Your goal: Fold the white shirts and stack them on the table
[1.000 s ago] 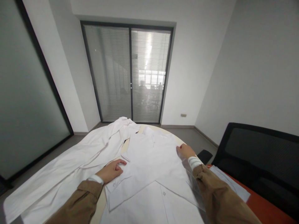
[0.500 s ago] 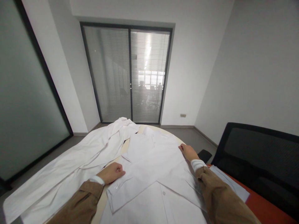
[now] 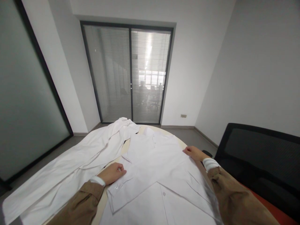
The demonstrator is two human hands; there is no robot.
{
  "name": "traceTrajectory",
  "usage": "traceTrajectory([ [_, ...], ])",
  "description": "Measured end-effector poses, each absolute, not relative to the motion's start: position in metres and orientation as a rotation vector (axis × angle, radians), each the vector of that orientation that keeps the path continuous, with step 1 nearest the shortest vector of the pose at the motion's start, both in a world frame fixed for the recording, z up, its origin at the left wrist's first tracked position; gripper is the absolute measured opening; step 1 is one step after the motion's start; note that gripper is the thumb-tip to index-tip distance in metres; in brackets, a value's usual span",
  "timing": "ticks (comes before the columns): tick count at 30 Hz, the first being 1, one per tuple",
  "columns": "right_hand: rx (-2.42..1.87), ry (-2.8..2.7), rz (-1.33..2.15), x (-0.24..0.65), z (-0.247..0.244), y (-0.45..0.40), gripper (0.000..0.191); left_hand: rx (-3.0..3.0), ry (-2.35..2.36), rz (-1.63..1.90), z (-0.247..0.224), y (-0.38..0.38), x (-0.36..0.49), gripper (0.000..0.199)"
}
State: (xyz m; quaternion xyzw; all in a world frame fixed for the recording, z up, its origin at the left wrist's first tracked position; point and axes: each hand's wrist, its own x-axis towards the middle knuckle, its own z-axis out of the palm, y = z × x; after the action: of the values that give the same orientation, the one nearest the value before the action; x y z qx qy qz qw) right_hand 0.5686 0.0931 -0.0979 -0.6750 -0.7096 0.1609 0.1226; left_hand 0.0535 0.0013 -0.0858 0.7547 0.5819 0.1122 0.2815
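Head view, right hand shifted outward

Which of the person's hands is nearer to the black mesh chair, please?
Right. The right hand is at the right edge of the white shirt, on the side toward the black mesh chair. The left hand is across the shirt, at its left edge, farther away.

Your site: an office, by its fittings.
Ahead of you, a dark-framed glass partition with slatted blinds; frosted panel at your left; black mesh-backed chair at your right; plain pale walls.
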Motion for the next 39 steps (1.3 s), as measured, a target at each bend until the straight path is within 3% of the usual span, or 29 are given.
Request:
traceTrajectory([
  [13,-2.254,-1.846,0.203,0.562,-0.098,0.089,0.024,2.048,1.658,0.306,-0.083,-0.004,0.056,0.029],
  [20,-2.441,-1.751,0.175,0.544,-0.097,0.094,0.062,2.034,1.94,0.76,-0.096,0.017,0.061,0.03],
  [23,-2.415,-1.832,0.182,0.537,-0.099,0.096,0.051,2.096,2.002,0.827,-0.105,0.032,0.065,0.039],
  [26,-2.378,-1.874,0.147,0.533,-0.104,0.096,0.041,2.102,2.022,0.719,-0.112,0.042,0.068,0.03],
  [29,-2.401,-1.842,0.107,0.532,-0.107,0.095,0.043,2.037,2.085,0.673,-0.114,0.046,0.07,0.022],
  [39,-2.488,-1.718,-0.079,0.501,-0.097,0.089,0.04,1.988,2.089,0.738,-0.111,0.043,0.072,0.025],
])
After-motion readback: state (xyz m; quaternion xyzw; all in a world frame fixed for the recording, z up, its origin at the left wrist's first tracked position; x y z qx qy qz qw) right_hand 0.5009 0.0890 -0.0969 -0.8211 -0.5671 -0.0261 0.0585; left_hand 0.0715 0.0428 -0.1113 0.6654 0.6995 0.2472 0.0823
